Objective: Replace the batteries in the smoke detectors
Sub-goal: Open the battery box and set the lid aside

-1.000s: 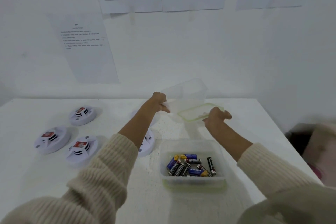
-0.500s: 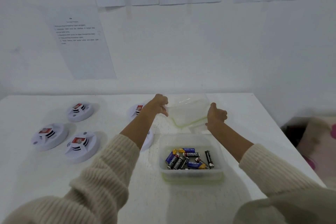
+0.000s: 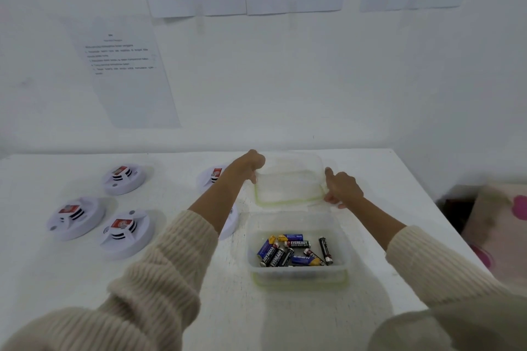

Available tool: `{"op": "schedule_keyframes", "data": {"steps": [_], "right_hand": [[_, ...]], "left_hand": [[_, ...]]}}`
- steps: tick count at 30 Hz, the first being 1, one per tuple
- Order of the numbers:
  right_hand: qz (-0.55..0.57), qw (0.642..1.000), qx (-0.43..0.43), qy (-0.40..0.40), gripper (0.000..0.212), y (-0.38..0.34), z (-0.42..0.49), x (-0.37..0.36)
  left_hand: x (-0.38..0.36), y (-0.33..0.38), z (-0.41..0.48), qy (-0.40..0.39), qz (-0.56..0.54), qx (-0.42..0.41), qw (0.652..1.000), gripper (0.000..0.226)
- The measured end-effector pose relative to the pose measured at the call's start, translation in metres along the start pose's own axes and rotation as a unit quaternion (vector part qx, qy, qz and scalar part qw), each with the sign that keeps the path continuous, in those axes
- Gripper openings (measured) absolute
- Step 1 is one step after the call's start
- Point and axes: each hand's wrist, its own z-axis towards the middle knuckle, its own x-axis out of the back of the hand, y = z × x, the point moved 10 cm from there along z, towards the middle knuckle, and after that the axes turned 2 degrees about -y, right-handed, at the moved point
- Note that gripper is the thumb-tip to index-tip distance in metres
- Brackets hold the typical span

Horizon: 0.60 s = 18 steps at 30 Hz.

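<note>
Gripping an empty clear container (image 3: 288, 179) by opposite ends with left hand (image 3: 253, 164) and right hand (image 3: 342, 188), both curled round its rim, just behind the open tub (image 3: 296, 276) of Eveready batteries (image 3: 291, 251) and right of the smoke detectors (image 3: 125, 232); best lowered flat, without nudging the nearest detector (image 3: 214, 177).

4 paper sheets (image 3: 128, 71) on wall (image 3: 313, 80)

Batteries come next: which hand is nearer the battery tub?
Right. Right hand sits just behind the battery tub, at its far right corner; left hand farther back, past its left corner.
</note>
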Motion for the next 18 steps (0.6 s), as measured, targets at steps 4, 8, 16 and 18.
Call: {"op": "schedule_keyframes", "data": {"steps": [4, 8, 16, 18], "right_hand": [[-0.068, 0.998, 0.012, 0.007, 0.065, -0.003, 0.005, 0.000], [-0.156, 0.985, 0.049, 0.054, 0.067, -0.014, 0.006, 0.009], [-0.107, 0.978, 0.175, -0.036, 0.061, -0.049, -0.002, -0.016], [-0.098, 0.975, 0.190, -0.061, 0.059, -0.053, -0.004, -0.025]], "left_hand": [[-0.003, -0.004, -0.002, -0.006, 0.053, 0.010, 0.999, 0.058], [0.000, 0.000, -0.004, 0.002, 0.108, -0.009, 0.994, 0.043], [-0.002, -0.005, -0.008, 0.005, 0.188, -0.010, 0.982, 0.051], [-0.008, -0.007, -0.010, -0.007, 0.187, -0.020, 0.982, 0.058]]}}
